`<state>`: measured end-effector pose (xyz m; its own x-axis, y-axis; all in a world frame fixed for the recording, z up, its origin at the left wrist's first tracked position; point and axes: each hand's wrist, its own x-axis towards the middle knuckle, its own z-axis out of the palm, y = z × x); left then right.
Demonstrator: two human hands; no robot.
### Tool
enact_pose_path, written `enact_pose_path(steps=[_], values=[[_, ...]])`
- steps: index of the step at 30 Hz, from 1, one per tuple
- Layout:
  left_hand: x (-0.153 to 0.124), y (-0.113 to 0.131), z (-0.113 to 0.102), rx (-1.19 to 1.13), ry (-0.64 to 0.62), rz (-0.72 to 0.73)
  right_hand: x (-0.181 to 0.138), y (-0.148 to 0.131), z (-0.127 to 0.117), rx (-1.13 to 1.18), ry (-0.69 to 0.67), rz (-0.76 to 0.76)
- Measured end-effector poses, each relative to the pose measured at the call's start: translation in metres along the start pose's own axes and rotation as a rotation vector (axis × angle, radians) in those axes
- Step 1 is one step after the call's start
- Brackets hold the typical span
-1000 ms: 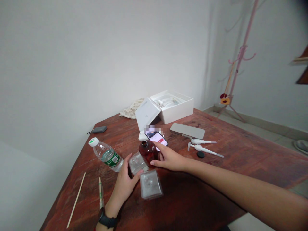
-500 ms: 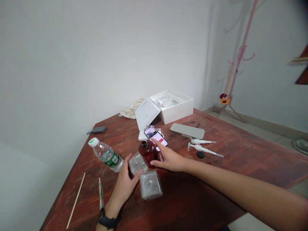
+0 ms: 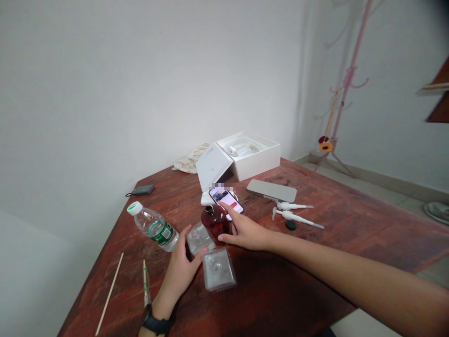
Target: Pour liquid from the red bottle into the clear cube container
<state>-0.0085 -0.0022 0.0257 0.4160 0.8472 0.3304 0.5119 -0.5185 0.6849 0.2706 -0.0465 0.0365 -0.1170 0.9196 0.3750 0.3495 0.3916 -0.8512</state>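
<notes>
My right hand point(image 3: 247, 231) curves round the right side of a dark red-brown glass bottle point(image 3: 213, 222), which stands upright with its mouth uncapped. Its thumb lies at the bottle's front, and the index finger reaches along the far side, over the lit phone point(image 3: 228, 199). My left hand point(image 3: 184, 262), a black watch on its wrist, rests with thumb and fingers apart around the near-left corner of a clear plastic box point(image 3: 199, 239). A second clear plastic box point(image 3: 219, 270) lies just right of the left thumb, nearer to me.
Left are a green-labelled water bottle point(image 3: 154, 227), a thin wooden stick point(image 3: 110, 292), wrapped chopsticks point(image 3: 146, 281) and a grey pouch point(image 3: 142, 190). White pump heads point(image 3: 298, 218), a black cap point(image 3: 290, 225) and a grey slab point(image 3: 271, 190) lie right. Behind stands an open white box point(image 3: 259, 161).
The whole view has shifted very slightly. Both hands keep their places at the bottle and the plastic boxes.
</notes>
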Motion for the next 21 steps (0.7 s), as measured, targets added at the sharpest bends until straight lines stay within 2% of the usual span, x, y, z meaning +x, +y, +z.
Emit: enact_pose_path(steps=[15,21], values=[[0.001,0.015,-0.006,-0.041,0.111,0.011,0.0,-0.002,0.004,0.075,-0.113,0.087],[-0.002,0.017,-0.012,-0.142,0.158,0.034,0.001,0.001,0.009,0.129,-0.081,0.082]])
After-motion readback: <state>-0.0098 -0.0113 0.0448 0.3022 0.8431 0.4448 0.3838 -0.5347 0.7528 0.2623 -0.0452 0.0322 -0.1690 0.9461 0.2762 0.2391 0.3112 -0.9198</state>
